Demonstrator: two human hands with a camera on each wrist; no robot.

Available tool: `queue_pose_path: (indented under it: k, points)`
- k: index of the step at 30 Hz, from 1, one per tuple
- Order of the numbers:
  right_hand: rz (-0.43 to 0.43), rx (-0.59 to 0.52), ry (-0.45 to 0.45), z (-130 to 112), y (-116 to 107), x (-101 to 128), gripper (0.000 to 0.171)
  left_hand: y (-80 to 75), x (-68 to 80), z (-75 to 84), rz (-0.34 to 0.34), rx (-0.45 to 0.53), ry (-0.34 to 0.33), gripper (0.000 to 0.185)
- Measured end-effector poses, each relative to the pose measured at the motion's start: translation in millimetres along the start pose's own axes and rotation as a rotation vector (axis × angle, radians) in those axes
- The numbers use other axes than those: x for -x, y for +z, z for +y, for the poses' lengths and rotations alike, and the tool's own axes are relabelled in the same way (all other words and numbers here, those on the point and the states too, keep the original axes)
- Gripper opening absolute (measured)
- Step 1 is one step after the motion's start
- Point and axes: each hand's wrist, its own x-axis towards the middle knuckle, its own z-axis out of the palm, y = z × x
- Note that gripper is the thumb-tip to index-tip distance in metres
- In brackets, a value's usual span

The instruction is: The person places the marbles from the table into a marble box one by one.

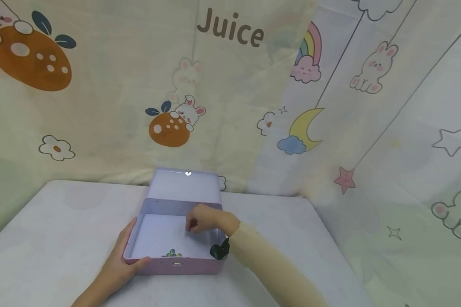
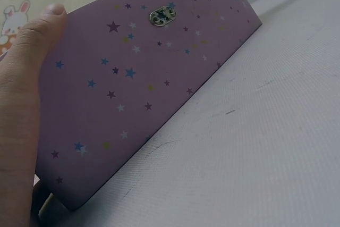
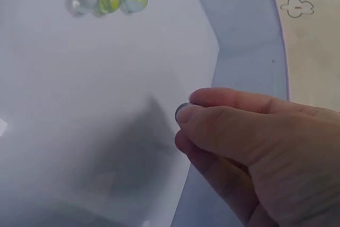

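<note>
A lilac tin box (image 1: 157, 267) with small coloured stars on its front wall stands on the table, its lid (image 1: 184, 185) tipped back. My left hand (image 1: 117, 260) grips the box's near left corner, thumb (image 2: 45, 30) over the front wall and fingers along the left side. Inside the box, above its floor, my right hand (image 1: 203, 217) pinches a small glass marble (image 3: 181, 111) between thumb and fingertips. In the right wrist view most of that marble is hidden by the fingers. Several clear, green and yellow marbles (image 3: 110, 1) lie clustered inside by the front wall.
The table (image 1: 84, 221) wears a white cloth. A patterned curtain (image 1: 111, 106) hangs behind and along the right. A metal clasp (image 2: 162, 16) sits on the box's front. Something dark (image 1: 220, 249) is at my right wrist, over the box's right edge.
</note>
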Motion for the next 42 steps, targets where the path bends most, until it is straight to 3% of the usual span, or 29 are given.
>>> queue_pose_path:
  k: [13,22,26,32,38,42]
  points:
    - [-0.035,0.063,0.075,11.4,14.1,4.1,0.010,7.1,1.3,1.6,-0.021,-0.012,-0.020,0.106]
    - [-0.014,0.002,0.058,11.6,7.7,10.3,0.020,11.3,0.5,0.9,-0.030,-0.007,-0.021,0.106]
    - [0.082,-0.098,0.044,9.2,-11.8,27.1,0.024,12.8,-0.5,2.7,-0.049,-0.005,-0.035,0.107]
    - [0.343,-0.271,0.065,14.3,-35.3,73.1,0.024,9.8,-1.3,4.4,-0.047,-0.017,-0.039,0.109]
    - [0.638,-0.361,0.191,36.4,-16.8,118.7,0.022,3.6,-1.2,2.1,-0.023,-0.014,-0.022,0.108]
    - [0.735,-0.390,0.346,54.2,10.8,136.4,0.021,-0.2,-1.4,-0.1,-0.009,-0.012,-0.013,0.109]
